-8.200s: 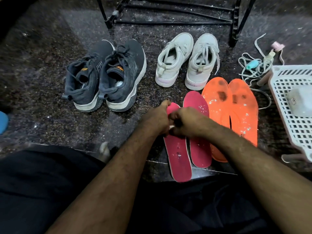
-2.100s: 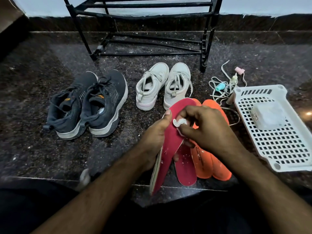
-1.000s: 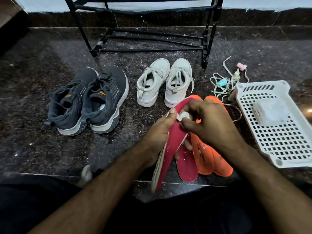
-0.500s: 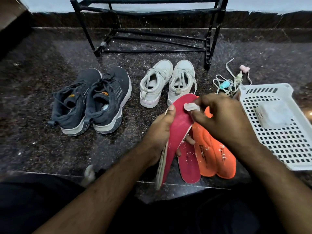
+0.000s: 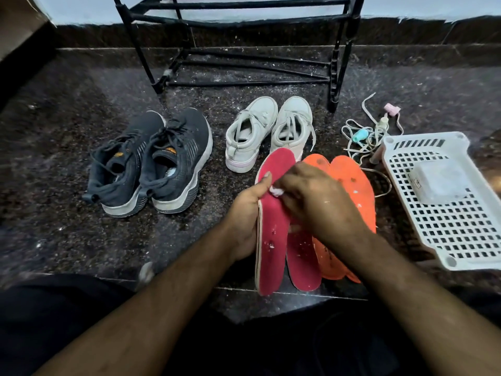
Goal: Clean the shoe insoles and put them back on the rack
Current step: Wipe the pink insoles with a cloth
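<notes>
Left hand (image 5: 245, 213) of ours grips 1 red insole (image 5: 272, 221) by its left edge, thumb laid along the face, holding it raised and tilted off the floor (image 5: 67, 172). Our right hand (image 5: 317, 202) curls its fingers round a small white wad (image 5: 276, 190) and presses it onto that insole's upper half. White flecks dot the lower half.

We count 4 insoles in all. 1 more red insole (image 5: 303, 261) lies flat on the floor just right of the held one, and 2 orange insoles (image 5: 352, 185) lie side by side to its right, partly under our right hand, with dark spots near their far ends.

2 dark sneakers (image 5: 151, 161) stand as 1 pair to the left. 2 white sneakers (image 5: 268, 131) stand as 1 pair beyond the insoles, toes pointing away from us.

1 black metal rack (image 5: 244, 42) stands at the far side against the wall. 1 white perforated basket (image 5: 447, 202) sits at the right with 1 pale block (image 5: 436, 180) inside. Between the basket and the rack lies a tangle of pale laces (image 5: 363, 137); their number we cannot tell.
</notes>
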Demonstrator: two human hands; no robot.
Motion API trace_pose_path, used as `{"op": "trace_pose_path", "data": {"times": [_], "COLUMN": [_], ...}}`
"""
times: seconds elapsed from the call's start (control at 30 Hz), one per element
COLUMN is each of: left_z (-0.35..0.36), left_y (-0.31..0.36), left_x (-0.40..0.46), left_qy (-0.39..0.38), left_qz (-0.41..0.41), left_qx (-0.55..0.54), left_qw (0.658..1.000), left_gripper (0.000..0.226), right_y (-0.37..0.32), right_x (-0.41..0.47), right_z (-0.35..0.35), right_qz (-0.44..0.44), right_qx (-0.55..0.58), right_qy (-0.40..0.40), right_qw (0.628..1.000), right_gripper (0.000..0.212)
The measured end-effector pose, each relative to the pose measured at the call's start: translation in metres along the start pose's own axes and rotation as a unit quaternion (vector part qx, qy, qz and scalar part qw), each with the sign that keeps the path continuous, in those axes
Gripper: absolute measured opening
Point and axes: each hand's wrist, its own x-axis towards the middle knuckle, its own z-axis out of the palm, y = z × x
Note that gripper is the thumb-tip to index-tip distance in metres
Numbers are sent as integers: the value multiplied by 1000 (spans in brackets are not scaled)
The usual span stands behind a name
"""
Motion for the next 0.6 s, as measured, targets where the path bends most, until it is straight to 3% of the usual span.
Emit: {"op": "trace_pose_path", "data": {"times": [0.1, 0.27, 0.37, 0.47, 0.6], "left_z": [-3, -19, -16, -10, -17], "left_y": [3, 11, 13, 11, 14], "left_x": [-1, 3, 0, 1, 4], "left_qy": [12, 69, 51, 47, 55], "left_qz": [-1, 12, 19, 37, 24], "left_qx": [-82, -90, -70, -68, -73], "left_qw": [997, 994, 996, 996, 996], "left_gripper": [61, 69, 70, 65, 71], "right_y": [-10, -34, -25, -21, -31], "right_x": [0, -14, -14, -10, -15], "right_z": [10, 15, 5, 1, 2], "right_qz": [-17, -45, -10, 21, -50], "right_qx": [38, 97, 163, 137, 177], "right_qy": [-38, -103, -26, 29, -122], "right_qw": [998, 989, 986, 990, 975], "right_gripper": [20, 18, 14, 18, 19]}}
